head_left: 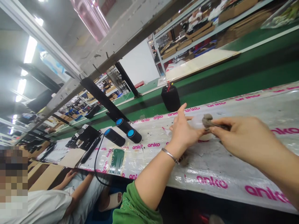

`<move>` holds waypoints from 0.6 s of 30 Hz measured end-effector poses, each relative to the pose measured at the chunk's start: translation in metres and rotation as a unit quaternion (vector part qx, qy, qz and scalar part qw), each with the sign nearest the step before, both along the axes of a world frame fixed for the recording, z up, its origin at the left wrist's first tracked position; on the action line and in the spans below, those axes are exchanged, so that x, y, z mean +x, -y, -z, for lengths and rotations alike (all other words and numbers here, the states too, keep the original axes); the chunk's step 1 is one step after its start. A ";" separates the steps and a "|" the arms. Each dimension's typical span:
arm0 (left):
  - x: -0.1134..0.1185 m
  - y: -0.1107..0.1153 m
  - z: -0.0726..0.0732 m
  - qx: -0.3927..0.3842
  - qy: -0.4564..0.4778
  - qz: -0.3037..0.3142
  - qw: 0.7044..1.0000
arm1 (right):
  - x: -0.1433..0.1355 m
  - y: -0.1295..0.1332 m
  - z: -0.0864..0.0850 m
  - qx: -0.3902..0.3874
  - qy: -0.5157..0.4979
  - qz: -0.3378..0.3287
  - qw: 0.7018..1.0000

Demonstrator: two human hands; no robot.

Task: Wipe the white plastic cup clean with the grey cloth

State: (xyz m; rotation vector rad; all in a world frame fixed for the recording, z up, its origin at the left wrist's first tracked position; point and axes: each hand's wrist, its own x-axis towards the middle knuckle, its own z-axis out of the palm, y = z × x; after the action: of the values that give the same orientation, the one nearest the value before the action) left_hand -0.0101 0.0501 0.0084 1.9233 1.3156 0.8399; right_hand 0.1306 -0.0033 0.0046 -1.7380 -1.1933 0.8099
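Right hand [235,135] pinches a grey lump [207,120] just above the plastic-covered bench [210,168]; left hand [183,130] beside it, fingers spread, touching the lump's near side. Loose grip — the lump could drop or smear onto the plastic sheet. Further back, a black cylinder [171,98] with red wires sits on the green belt [233,84].
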 end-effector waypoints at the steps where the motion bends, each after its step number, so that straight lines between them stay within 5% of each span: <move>1: -0.001 -0.001 0.001 0.000 -0.001 0.013 1.000 | 0.001 0.003 -0.001 -0.027 -0.041 -0.014 0.999; 6: -0.015 -0.006 0.002 0.029 -0.015 0.124 0.992 | 0.013 0.020 -0.010 -0.103 -0.233 -0.034 0.966; 9: -0.024 0.002 -0.011 0.085 0.039 0.070 0.993 | 0.024 0.026 -0.009 -0.127 -0.328 -0.024 0.936; 11: -0.026 0.014 -0.023 0.066 0.095 0.041 0.992 | 0.027 0.028 -0.007 -0.114 -0.327 -0.034 0.937; 14: -0.025 0.033 -0.038 -0.029 0.138 0.075 0.987 | 0.020 0.030 -0.005 -0.046 -0.267 -0.025 0.962; 18: -0.021 0.048 -0.041 -0.098 0.153 0.089 0.979 | 0.000 0.029 -0.012 0.019 -0.219 0.000 0.976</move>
State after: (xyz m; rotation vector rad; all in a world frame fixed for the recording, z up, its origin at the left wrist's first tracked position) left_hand -0.0311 0.0017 0.0494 1.6523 0.9878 0.8420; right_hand 0.1308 -0.0324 0.0162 -1.4280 -0.9024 1.0943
